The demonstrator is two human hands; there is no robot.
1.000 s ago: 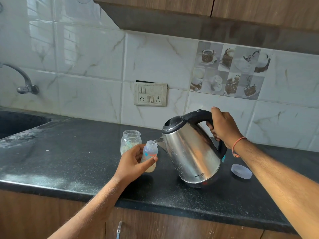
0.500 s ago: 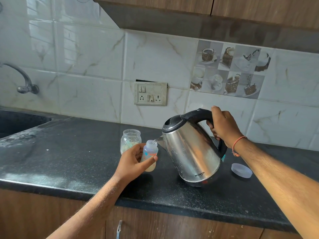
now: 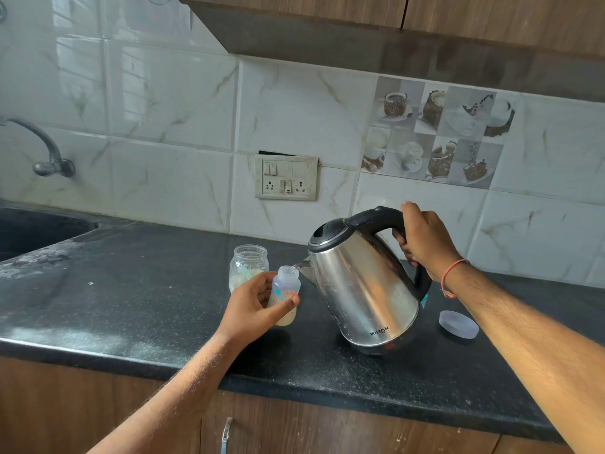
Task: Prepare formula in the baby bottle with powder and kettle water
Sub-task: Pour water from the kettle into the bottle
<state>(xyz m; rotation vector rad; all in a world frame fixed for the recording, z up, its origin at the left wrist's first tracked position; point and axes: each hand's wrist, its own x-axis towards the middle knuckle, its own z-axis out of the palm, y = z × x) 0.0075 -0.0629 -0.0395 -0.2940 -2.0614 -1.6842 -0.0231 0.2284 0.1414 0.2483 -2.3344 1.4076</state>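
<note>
A small clear baby bottle with pale liquid at its bottom stands on the black counter. My left hand grips it around the body. My right hand holds the black handle of a steel kettle, which is tilted left with its spout over the bottle's open neck; a thin stream of water runs in. Behind the bottle stands an open clear jar with pale powder and a scoop inside.
A round translucent lid lies on the counter right of the kettle. A dark sink and a wall tap are at far left. A switch and socket plate sits on the tiled wall. Wooden cabinets hang overhead.
The kettle has lifted slightly and tipped a little further toward the bottle. Both hands keep their grips and the bottle stays in place.
</note>
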